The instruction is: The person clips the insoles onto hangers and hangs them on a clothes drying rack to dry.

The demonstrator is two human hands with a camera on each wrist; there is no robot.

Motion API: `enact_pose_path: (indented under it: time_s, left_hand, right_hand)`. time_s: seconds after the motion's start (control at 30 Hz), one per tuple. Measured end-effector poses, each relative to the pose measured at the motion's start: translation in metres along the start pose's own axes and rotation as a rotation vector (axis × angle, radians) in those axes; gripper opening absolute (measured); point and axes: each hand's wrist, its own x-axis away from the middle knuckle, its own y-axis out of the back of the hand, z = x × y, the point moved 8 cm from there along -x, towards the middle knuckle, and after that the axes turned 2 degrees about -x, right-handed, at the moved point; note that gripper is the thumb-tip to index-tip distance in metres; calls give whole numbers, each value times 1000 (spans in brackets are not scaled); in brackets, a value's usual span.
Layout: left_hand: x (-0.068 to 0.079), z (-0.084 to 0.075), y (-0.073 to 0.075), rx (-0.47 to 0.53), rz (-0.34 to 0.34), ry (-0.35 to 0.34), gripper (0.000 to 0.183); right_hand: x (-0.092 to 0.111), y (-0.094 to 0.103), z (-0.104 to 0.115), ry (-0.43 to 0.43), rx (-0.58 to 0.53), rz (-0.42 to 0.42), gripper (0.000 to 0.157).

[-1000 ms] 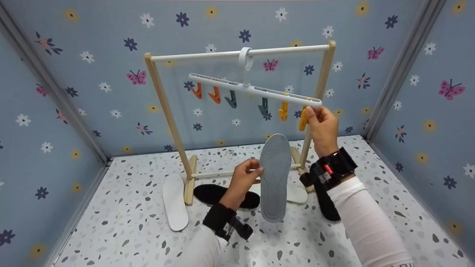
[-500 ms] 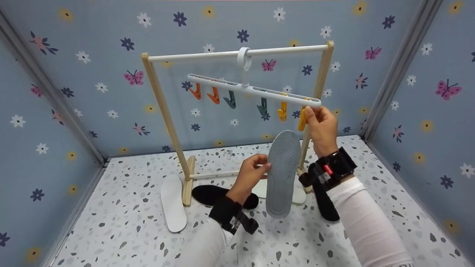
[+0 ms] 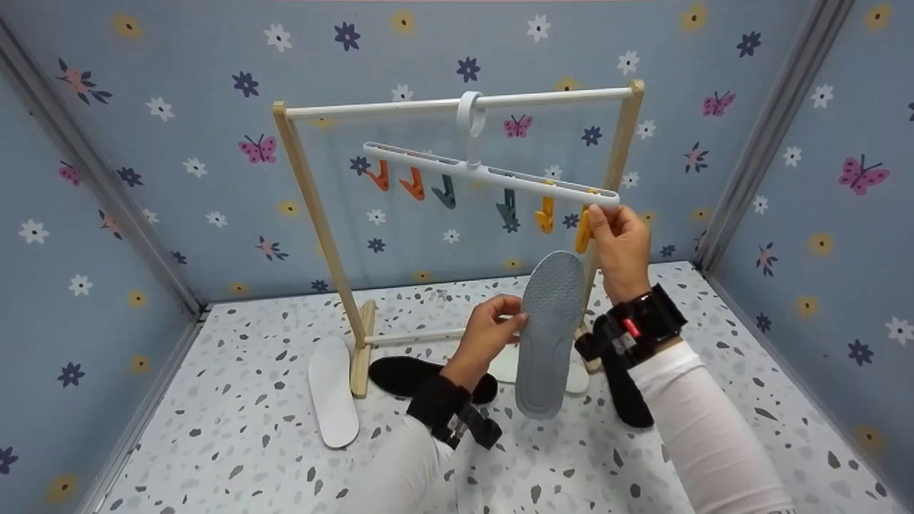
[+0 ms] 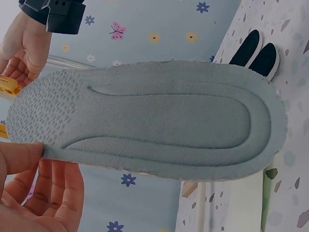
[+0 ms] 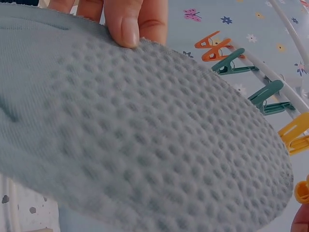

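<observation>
Left wrist: dimple-toed grey insole [image 4: 154, 121]

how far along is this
Done: the white hanger hangs from the rack. In hand: the left hand holds a gray insole; the right hand grips the end yellow clip. Remaining, probably: clipping it up, then the other insoles lying below; no clip holds one yet.

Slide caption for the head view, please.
Left hand holds a grey insole below the tilted white hanger; right hand pinches the outermost yellow clip.
</observation>
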Motion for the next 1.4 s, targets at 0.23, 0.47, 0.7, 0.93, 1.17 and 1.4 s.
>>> enact_pose_path:
  time_s: [0.23, 0.47, 0.7, 0.93, 1.17, 1.4]
  left_hand:
    - [-4, -2, -6, -3, 18, 6, 18]
    - [-5, -5, -10, -1, 6, -3, 17]
    - [-6, -6, -14, -12, 6, -2, 16]
    - [-7, -12, -17, -2, 18, -12, 18]
    - [-8, -16, -22, 14, 20, -21, 17]
    - [-9, -16, -21, 15, 7, -14, 16]
  right_hand:
    - [1, 1, -4, -38, 40, 0, 23]
    - [0, 1, -2, -22, 21, -4, 20]
    - [1, 1, -1, -23, 5, 0, 21]
    - [2, 1, -1, -34, 19, 14, 26]
    - [3, 3, 0, -16, 23, 12, 26]
    - [3, 1, -2, -28, 43, 27, 29]
